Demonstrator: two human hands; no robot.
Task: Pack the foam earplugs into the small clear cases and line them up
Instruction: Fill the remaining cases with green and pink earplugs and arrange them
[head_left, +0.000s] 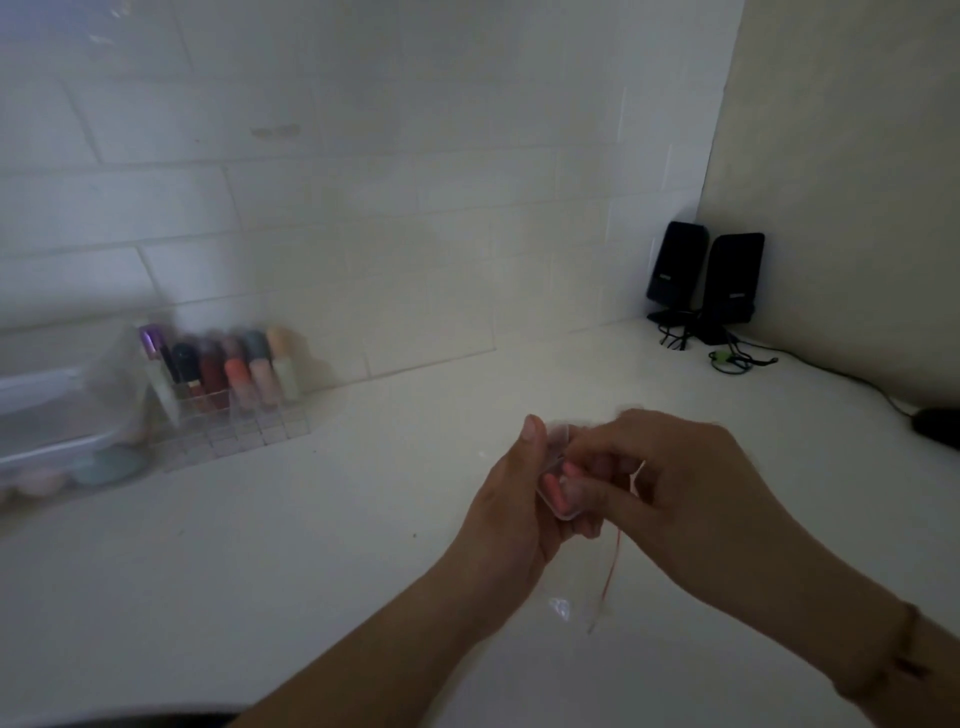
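1. We hold the case (556, 480) in the air above the tabletop (311, 545), near and right of centre, with the left hand (511, 512) curled round its left edge, thumb up along the side. We should keep that grip light, so the thin clear walls do not flex.
2. The right hand (675, 483) has its fingers (597, 467) bent in at the case mouth, pinching at the orange earplugs (558, 488); blur hides exactly which fingers touch.
3. We judge this step to be seating the plugs. Best to press them in end first, one at a time.
4. An orange cord (613, 566) hangs below the right hand. We should coil it inside before closing, or the lid may trap it.
5. No row of cases shows yet; the open tabletop to the left looks suitable.
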